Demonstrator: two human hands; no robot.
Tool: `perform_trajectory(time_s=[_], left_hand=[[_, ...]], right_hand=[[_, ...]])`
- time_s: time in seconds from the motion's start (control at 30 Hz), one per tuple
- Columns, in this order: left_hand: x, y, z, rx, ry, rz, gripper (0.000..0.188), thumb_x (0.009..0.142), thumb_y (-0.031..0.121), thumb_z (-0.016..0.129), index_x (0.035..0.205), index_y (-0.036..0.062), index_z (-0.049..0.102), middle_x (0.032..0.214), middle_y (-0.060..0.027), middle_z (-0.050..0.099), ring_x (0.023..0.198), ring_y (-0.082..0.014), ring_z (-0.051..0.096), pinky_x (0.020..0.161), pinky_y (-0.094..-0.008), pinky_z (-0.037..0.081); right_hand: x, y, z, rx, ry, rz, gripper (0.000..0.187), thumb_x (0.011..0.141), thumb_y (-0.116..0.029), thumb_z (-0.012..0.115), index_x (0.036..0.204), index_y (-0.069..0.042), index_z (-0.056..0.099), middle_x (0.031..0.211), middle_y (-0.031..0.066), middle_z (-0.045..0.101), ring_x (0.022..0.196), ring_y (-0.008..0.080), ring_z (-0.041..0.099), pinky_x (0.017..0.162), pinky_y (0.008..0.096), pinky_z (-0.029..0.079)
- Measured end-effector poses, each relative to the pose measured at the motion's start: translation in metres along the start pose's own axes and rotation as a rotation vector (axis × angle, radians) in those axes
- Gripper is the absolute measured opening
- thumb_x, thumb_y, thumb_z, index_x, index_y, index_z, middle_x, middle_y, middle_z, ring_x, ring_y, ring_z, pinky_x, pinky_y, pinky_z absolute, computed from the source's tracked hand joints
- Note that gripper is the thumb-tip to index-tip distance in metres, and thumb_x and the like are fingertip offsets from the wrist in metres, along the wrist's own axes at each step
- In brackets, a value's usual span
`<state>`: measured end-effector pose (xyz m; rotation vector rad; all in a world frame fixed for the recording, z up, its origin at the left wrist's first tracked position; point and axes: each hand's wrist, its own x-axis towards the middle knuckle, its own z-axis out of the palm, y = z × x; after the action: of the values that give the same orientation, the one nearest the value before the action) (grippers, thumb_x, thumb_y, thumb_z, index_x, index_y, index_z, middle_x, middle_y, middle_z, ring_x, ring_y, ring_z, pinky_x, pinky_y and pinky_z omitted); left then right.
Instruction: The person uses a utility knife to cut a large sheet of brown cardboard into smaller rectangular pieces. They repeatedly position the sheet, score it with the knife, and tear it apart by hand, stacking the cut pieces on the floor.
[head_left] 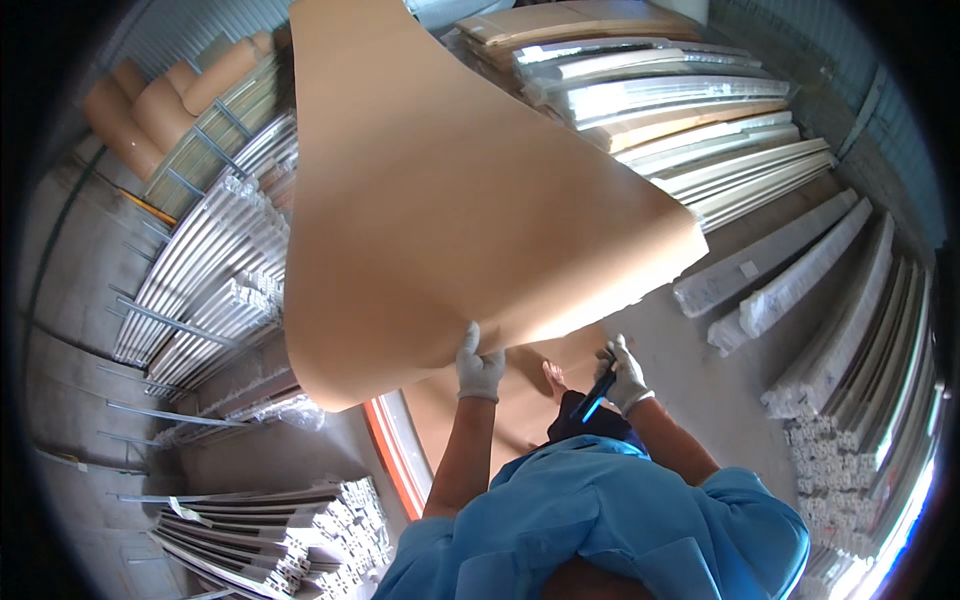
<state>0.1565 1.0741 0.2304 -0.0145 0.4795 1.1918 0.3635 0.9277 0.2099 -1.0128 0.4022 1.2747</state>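
Observation:
A large sheet of brown kraft paper (440,190) spreads out in front of me, its near edge curling toward my body. My left hand (479,370), in a pale work glove, grips that near edge, thumb on top and fingers folded under it. To the right, apart from the sheet, my gloved right hand (627,380) is closed around a slim dark tool (600,388) with a blue part. The tool's exact kind is hard to make out. More brown paper (445,415) lies below the raised sheet, near a bare foot (554,382).
Bundled metal profiles fill a rack (205,270) on the left, with brown paper rolls (165,115) behind. Wrapped profiles (690,95) are stacked at the far right. Long wrapped pieces (790,275) lie on the right floor. An orange-red edge (392,460) runs beside my left arm.

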Motion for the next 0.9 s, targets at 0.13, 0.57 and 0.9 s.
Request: perform_trajectory(time_s=[0.13,0.57,0.9], left_hand=[[-0.08,-0.031,-0.039,0.089,0.187,0.041,0.027,0.091,0.006,0.061,0.118,0.004,0.056,0.113,-0.0064,0.061,0.105,-0.0208,0.059,0.093,-0.0386,0.053],[-0.32,-0.175,-0.122,0.17,0.138,0.156,0.03,0.09,0.022,0.066,0.114,0.0079,0.056,0.11,-0.009,0.06,0.105,-0.0223,0.058,0.092,-0.0446,0.049],[-0.502,-0.191,-0.165,0.104,0.424,-0.168,0.053,0.082,0.055,0.067,0.107,0.0091,0.056,0.101,-0.0071,0.059,0.098,-0.0277,0.059,0.093,-0.0468,0.047]], right_hand=[[-0.07,0.018,-0.064,-0.027,-0.112,0.166,0.038,0.091,-0.048,0.06,0.076,-0.014,0.049,0.067,0.0014,0.053,0.047,0.0088,0.048,0.045,0.022,0.046],[-0.161,0.028,-0.188,-0.282,-0.189,-0.008,0.035,0.08,-0.037,0.077,0.08,-0.014,0.051,0.06,-0.0006,0.045,0.044,0.0108,0.044,0.039,0.0253,0.04],[-0.262,0.07,-0.343,-0.304,-0.312,-0.032,0.021,0.086,-0.024,0.072,0.078,-0.017,0.053,0.059,-0.0025,0.047,0.047,0.0099,0.046,0.043,0.0256,0.041]])
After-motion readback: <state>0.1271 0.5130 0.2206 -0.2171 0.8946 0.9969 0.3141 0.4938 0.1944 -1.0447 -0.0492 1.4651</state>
